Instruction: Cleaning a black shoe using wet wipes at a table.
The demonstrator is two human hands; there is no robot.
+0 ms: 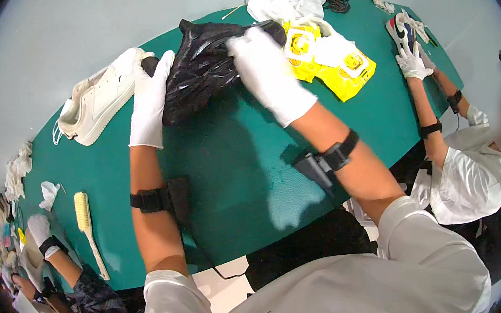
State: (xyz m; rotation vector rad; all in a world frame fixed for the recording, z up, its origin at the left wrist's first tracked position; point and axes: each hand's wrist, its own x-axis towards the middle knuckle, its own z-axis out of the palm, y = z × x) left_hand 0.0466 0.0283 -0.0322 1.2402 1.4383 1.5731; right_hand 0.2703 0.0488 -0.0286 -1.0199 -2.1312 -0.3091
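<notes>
My left hand (151, 98), in a white glove, grips the left end of a glossy, creased black item (204, 65). Its folds leave me unable to tell whether it is a shoe or a bag. My right hand (259, 61), also gloved in white and blurred, is curled over the item's right part; whether it holds anything is hidden. Left of my left hand, a white sneaker (102, 96) lies tilted on the green table (216, 183). Two yellow wipe packs (347, 70) lie just right of my right hand, with a white wipe on them.
A bristle brush (87, 233) lies at the left. Crumpled white material (289, 3), black laces (336, 3) and a cotton swab (231, 13) are along the far edge. At right, a co-worker's gloved hands (412, 62) touch a sneaker (400, 33); another person's hand (39, 229) is at left.
</notes>
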